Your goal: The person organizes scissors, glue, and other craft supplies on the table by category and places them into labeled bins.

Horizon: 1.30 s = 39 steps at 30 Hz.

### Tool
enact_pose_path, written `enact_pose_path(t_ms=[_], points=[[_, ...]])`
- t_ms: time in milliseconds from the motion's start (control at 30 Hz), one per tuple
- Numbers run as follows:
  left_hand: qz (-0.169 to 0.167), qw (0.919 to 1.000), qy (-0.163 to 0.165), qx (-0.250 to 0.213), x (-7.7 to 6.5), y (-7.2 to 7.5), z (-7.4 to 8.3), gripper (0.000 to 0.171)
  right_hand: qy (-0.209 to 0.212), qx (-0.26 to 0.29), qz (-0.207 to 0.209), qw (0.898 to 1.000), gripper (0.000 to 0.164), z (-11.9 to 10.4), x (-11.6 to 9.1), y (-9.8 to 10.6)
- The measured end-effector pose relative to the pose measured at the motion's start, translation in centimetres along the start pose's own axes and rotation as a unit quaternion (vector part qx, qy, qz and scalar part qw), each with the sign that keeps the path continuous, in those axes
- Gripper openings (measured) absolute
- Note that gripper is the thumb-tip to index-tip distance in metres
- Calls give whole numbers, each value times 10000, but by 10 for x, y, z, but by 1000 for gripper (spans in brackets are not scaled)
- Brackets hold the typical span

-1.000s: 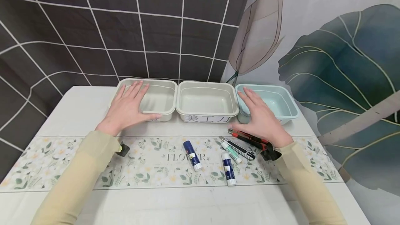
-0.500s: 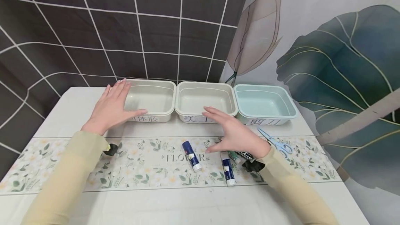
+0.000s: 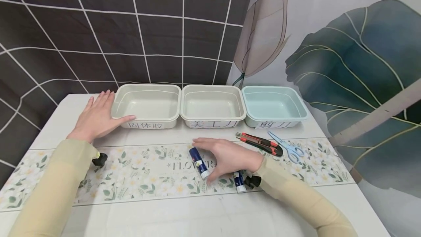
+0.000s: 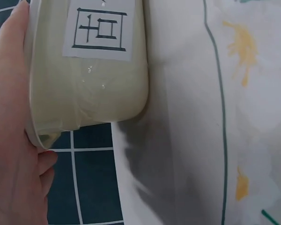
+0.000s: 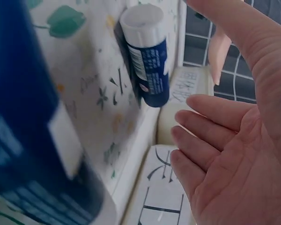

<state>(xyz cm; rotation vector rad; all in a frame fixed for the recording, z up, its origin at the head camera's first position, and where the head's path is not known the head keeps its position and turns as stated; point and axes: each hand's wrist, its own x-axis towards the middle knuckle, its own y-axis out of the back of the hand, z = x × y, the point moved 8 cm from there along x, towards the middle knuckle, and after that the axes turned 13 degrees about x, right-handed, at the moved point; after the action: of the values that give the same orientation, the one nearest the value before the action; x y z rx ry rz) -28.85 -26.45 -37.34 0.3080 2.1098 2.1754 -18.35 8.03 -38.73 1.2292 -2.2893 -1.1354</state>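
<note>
My left hand [image 3: 97, 118] lies spread at the left end of the left off-white bin [image 3: 152, 124], its thumb along the front rim. In the left wrist view, that hand [image 4: 11, 122] meets the bin's rim at a corner. My right hand [image 3: 230, 156] hovers over the patterned strip, fingers extended and thumb apart, beside a blue glue stick [image 3: 198, 163]. The right wrist view shows this glue stick [image 5: 150, 61] apart from the fingertips. A second glue stick [image 3: 239, 183] lies partly hidden under the right wrist.
Beside the left bin stand a middle off-white bin [image 3: 213, 123] and a light blue bin [image 3: 276, 123], all labelled in front. A red-and-black utility knife [image 3: 260, 144] and blue scissors [image 3: 289, 147] lie at right. A dark tiled curtain [image 3: 158, 32] hangs behind.
My right hand has moved from near the blue bin leftward and closer to me, uncovering the scissors and red-and-black knife. My left hand has shifted left, off the bin's opening to its end.
</note>
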Motion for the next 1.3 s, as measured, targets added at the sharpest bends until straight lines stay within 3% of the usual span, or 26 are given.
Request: enact_pose_path(t_ms=[433, 633, 1100, 1300], points=[[-125, 9999, -84, -15, 2, -4, -1, 121, -38, -70, -134, 9999, 106, 2, 4, -11], [-175, 9998, -91, 52, 2, -4, 0, 122, -82, -111, -126, 9998, 100, 4, 10, -10], [-98, 9999, -101, 99, 0, -2, 2, 122, -209, -417, -334, 9984, 103, 6, 21, -11], [-152, 9998, -82, 103, -2, 0, 5, 123, -28, -308, -211, 9993, 100, -2, 22, -2]])
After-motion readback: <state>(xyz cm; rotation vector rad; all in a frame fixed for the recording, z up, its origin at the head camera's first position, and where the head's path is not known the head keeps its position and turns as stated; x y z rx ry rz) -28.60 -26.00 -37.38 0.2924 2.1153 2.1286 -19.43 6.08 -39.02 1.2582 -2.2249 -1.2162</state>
